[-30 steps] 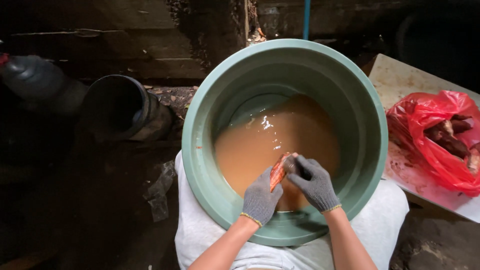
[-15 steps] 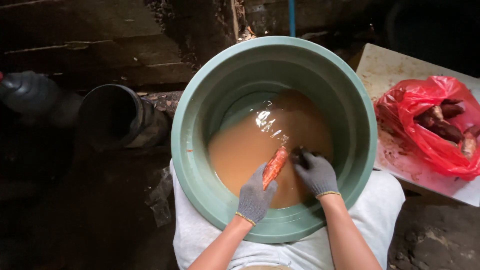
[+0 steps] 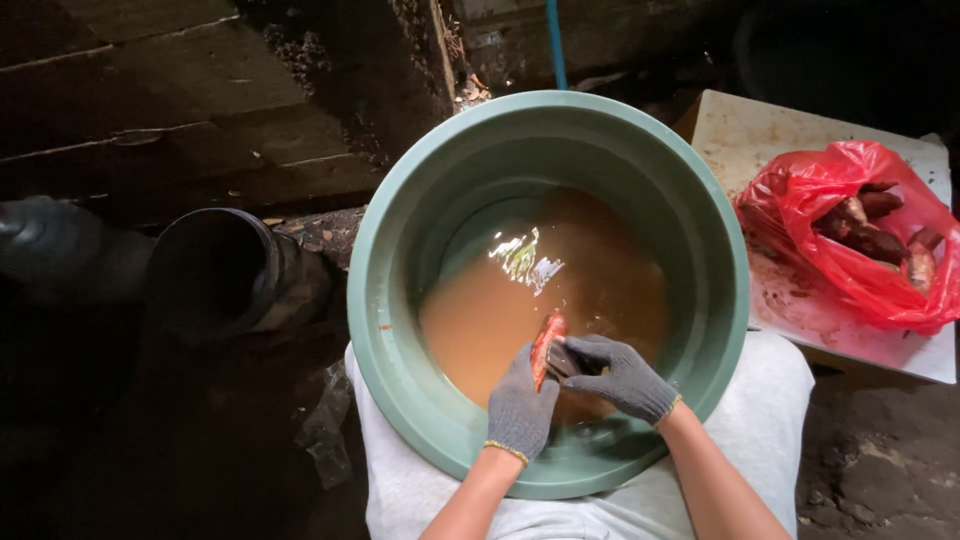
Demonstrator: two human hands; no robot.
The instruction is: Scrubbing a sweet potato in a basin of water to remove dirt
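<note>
Hands [image 3: 570,385] meet over basin [image 3: 400,330], gripping carrot [image 3: 546,345].

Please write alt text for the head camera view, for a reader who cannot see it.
Two grey-gloved hands, the left hand and right hand, hold an orange root vegetable over muddy water in a green basin. A red bag of dark roots lies on a board at right.

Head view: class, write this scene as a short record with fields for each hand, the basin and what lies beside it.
Left hand: grey knit-gloved left hand grips a reddish-orange root vegetable above the water
Right hand: grey knit-gloved right hand touches that root; a dark object sits at its fingers, unclear what
Basin: round green plastic basin holding murky brown water
Beside: red plastic bag of dark roots on a white board
</note>
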